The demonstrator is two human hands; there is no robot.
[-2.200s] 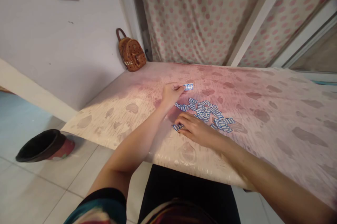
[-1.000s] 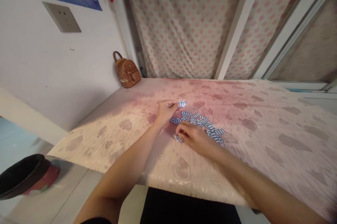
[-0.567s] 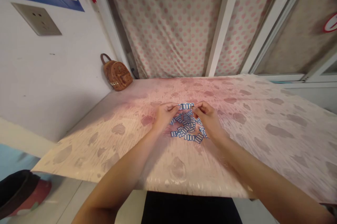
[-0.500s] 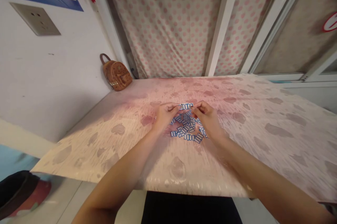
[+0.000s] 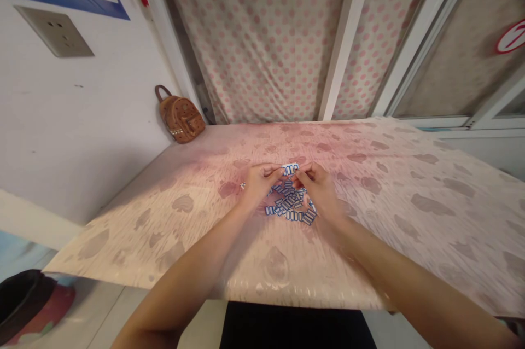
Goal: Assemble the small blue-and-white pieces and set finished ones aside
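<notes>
Between my two hands is a small white strip printed with blue-edged rectangles (image 5: 290,169), raised just above the table. My left hand (image 5: 257,184) pinches its left end with thumb and fingers. The other end sits in the pinch of my right hand (image 5: 319,186). Below and nearer to me, a loose pile of similar blue-and-white strips (image 5: 292,202) lies on the tablecloth (image 5: 279,261). My wrists and fingers cover parts of the pile's sides.
A small brown backpack-shaped bag (image 5: 182,118) leans against the wall at the table's back left corner. Behind the table hangs a dotted curtain (image 5: 262,37). A dark-lined bin (image 5: 36,305) stands on the floor at lower left.
Both hands have drawn slightly closer together, and less of the strip shows between them. The strip is now a little tilted. The camera view has shifted slightly.
</notes>
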